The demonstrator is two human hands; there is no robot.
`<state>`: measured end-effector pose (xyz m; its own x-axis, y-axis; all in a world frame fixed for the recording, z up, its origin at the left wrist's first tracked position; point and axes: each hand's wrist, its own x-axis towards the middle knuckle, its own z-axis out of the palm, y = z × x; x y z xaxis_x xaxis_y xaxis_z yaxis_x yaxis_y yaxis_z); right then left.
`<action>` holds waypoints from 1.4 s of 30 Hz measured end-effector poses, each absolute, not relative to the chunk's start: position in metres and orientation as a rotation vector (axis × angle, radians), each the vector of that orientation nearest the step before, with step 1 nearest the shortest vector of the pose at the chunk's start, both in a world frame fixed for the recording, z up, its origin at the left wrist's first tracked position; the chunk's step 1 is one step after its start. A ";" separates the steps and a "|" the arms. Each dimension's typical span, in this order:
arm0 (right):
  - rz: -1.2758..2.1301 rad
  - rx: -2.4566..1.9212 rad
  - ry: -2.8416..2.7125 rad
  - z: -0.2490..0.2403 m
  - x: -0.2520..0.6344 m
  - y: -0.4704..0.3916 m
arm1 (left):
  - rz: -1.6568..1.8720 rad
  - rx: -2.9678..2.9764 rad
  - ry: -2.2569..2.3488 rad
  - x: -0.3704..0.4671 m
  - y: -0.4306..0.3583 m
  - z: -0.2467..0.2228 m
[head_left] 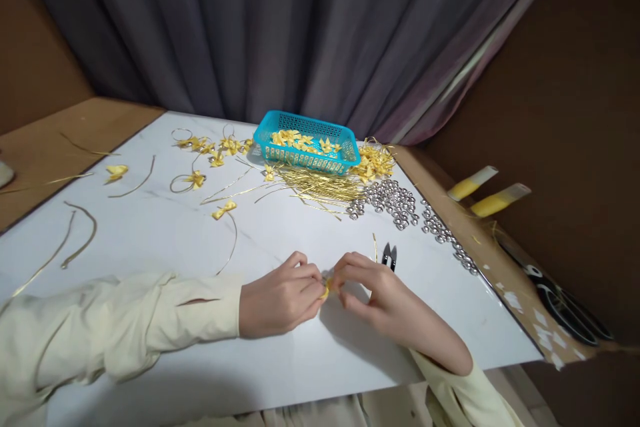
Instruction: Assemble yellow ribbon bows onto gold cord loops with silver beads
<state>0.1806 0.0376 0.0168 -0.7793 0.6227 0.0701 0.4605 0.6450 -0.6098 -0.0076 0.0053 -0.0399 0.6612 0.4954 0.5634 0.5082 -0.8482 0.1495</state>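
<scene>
Low over the white board, my left hand (285, 297) pinches a small yellow ribbon bow (326, 290), mostly covered by the fingers. My right hand (373, 287) meets it from the other side, thumb and fingers curled close to the bow; whether they grip part of it is hidden. Just beyond the right hand lie dark-tipped snips (389, 255) and a short gold cord (375, 247). Farther off on the board are a bow with a cord (224, 209), a bow with a looped cord (196, 179) and a pile of gold cords (320, 185).
A blue basket (307, 161) of yellow bows stands at the back, more bows (373, 161) beside it. Silver rings (393, 200) spread along the right side. Black-handled scissors (560, 300) and two yellow tubes (500, 200) lie at the right edge. Loose cords (93, 233) lie left.
</scene>
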 end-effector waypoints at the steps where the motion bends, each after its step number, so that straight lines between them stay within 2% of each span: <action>1: 0.903 -0.892 -2.582 0.018 0.181 0.038 | -0.959 -2.838 -0.844 -0.008 0.005 -0.040; 5: 1.048 -0.962 -2.523 0.020 0.183 0.039 | -0.975 -2.805 -0.745 -0.009 0.006 -0.040; 10: 0.954 -1.017 -2.505 0.020 0.185 0.032 | -1.017 -2.846 -0.844 -0.008 0.006 -0.038; 18: 0.154 -0.835 -2.442 0.004 0.174 0.011 | -1.102 -2.981 -1.029 -0.008 0.007 -0.036; 24: 0.004 -0.892 -2.326 -0.011 0.168 0.005 | -1.056 -2.980 -1.021 -0.009 0.009 -0.034; 34: 0.170 -0.923 -2.403 -0.006 0.171 0.012 | -1.023 -2.993 -0.963 -0.009 0.008 -0.036; 42: 0.564 -0.964 -2.452 0.003 0.178 0.021 | -1.054 -3.014 -0.874 -0.009 0.007 -0.037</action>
